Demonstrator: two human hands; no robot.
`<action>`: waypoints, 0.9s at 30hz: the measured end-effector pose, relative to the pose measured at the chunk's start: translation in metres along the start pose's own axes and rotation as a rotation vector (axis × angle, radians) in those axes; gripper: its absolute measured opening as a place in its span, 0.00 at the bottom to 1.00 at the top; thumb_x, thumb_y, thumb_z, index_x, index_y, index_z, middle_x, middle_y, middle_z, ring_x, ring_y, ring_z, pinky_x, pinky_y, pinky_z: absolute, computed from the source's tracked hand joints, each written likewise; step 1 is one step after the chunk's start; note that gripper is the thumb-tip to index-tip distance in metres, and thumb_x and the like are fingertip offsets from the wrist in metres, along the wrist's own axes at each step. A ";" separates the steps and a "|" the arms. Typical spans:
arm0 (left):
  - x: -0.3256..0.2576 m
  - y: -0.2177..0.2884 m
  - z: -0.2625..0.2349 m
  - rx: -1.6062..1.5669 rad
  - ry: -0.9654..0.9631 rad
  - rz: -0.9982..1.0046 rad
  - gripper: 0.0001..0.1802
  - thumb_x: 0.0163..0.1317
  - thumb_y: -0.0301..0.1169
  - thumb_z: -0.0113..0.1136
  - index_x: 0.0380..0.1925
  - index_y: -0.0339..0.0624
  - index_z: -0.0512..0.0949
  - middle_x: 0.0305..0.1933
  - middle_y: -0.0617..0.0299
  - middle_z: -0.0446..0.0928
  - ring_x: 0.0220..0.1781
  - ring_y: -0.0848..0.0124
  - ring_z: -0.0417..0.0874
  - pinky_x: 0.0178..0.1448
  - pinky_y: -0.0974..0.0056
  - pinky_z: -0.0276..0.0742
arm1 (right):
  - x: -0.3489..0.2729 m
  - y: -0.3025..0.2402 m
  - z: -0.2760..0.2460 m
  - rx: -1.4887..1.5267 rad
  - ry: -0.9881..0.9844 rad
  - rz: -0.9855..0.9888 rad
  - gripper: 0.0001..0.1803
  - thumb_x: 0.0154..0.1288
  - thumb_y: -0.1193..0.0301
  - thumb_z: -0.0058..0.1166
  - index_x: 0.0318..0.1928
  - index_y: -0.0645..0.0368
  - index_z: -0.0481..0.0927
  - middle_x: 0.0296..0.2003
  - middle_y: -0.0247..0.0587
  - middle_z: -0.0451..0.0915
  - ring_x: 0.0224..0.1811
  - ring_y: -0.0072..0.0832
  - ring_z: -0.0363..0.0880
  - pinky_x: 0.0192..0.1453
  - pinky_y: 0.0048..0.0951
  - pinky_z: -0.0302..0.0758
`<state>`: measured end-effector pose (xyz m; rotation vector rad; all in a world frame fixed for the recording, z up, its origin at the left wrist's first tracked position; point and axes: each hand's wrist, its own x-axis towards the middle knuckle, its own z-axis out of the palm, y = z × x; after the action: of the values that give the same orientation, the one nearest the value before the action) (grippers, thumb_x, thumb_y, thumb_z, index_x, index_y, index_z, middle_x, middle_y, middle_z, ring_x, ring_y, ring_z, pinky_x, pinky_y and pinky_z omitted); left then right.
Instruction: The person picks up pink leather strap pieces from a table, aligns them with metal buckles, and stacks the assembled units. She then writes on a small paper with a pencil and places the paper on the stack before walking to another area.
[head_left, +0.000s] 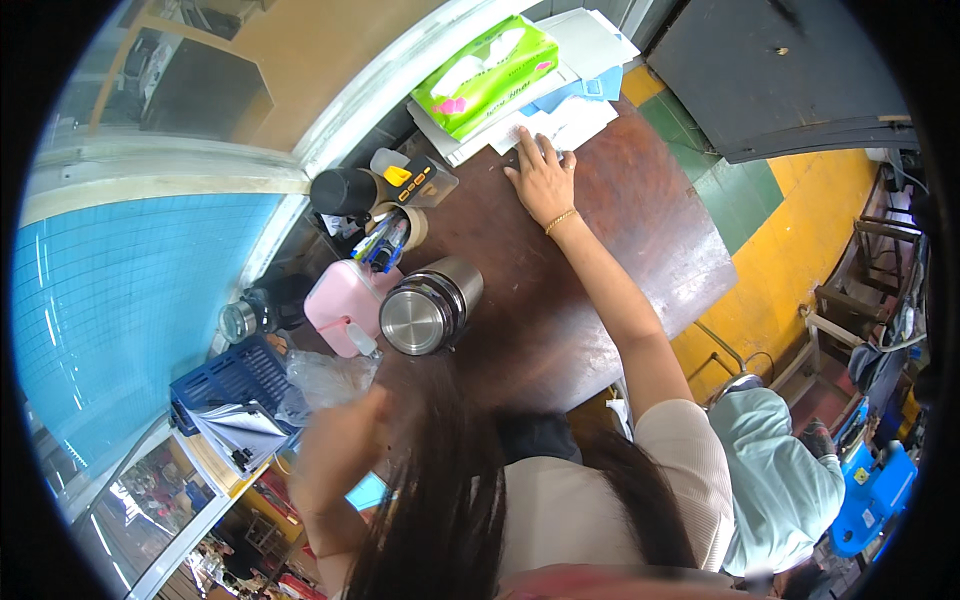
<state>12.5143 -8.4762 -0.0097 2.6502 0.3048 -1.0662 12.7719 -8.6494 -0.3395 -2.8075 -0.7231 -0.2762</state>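
Observation:
My right hand [543, 185] reaches forward across the brown wooden table [655, 230], fingers apart. Its fingertips touch the edge of some loose white papers [575, 125]. On top of that paper pile lies a green soft pack of tissues [490, 80]. Smeared by motion, my left hand [345, 430] is at the near left, close to a crumpled clear plastic bag [318, 380]; its fingers cannot be made out. A steel thermos flask [432, 305] stands between my arms, next to a pink plastic container [338, 305]. Long dark hair covers part of the near table edge.
Along the left side are a pen holder [414, 228] with pens, a black-and-yellow box [425, 183], a dark cylinder [343, 192] and a blue basket [240, 378] with papers beside it. A window frame [300, 180] borders the table. A person in pale green [780, 470] is at the right.

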 end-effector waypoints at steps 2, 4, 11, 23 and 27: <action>0.019 0.017 -0.042 -0.174 0.456 0.117 0.12 0.63 0.31 0.54 0.43 0.38 0.74 0.36 0.43 0.78 0.40 0.45 0.79 0.41 0.49 0.74 | 0.000 -0.002 0.000 -0.016 -0.018 -0.004 0.29 0.62 0.55 0.54 0.60 0.57 0.72 0.68 0.28 0.60 0.66 0.29 0.62 0.59 0.52 0.61; 0.054 0.040 -0.065 -0.115 0.696 0.162 0.20 0.62 0.34 0.57 0.51 0.33 0.71 0.50 0.41 0.74 0.51 0.45 0.76 0.53 0.51 0.72 | -0.001 -0.003 0.001 -0.051 -0.043 -0.006 0.29 0.63 0.56 0.52 0.61 0.58 0.72 0.68 0.28 0.59 0.66 0.29 0.61 0.60 0.52 0.61; 0.280 0.114 -0.046 0.674 0.827 0.449 0.39 0.57 0.41 0.60 0.69 0.55 0.59 0.76 0.55 0.46 0.77 0.53 0.45 0.74 0.40 0.44 | -0.004 0.001 0.005 0.111 0.010 0.011 0.25 0.66 0.60 0.48 0.60 0.61 0.71 0.67 0.33 0.62 0.67 0.32 0.60 0.62 0.48 0.61; 0.408 0.118 -0.009 0.990 0.704 0.349 0.40 0.61 0.42 0.52 0.73 0.63 0.48 0.79 0.67 0.34 0.80 0.62 0.32 0.74 0.35 0.29 | -0.004 0.006 0.003 0.204 0.059 0.033 0.23 0.68 0.61 0.46 0.58 0.61 0.73 0.63 0.35 0.66 0.67 0.31 0.60 0.63 0.43 0.58; 0.417 0.111 -0.001 0.974 0.787 0.413 0.49 0.55 0.42 0.61 0.73 0.66 0.45 0.78 0.67 0.38 0.79 0.61 0.38 0.73 0.33 0.37 | -0.004 0.005 0.003 0.215 0.073 0.048 0.22 0.67 0.62 0.48 0.55 0.62 0.76 0.63 0.34 0.66 0.66 0.31 0.60 0.64 0.45 0.57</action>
<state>12.8429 -8.5415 -0.2826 3.6099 -0.8073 0.0829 12.7719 -8.6548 -0.3443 -2.5933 -0.6281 -0.2733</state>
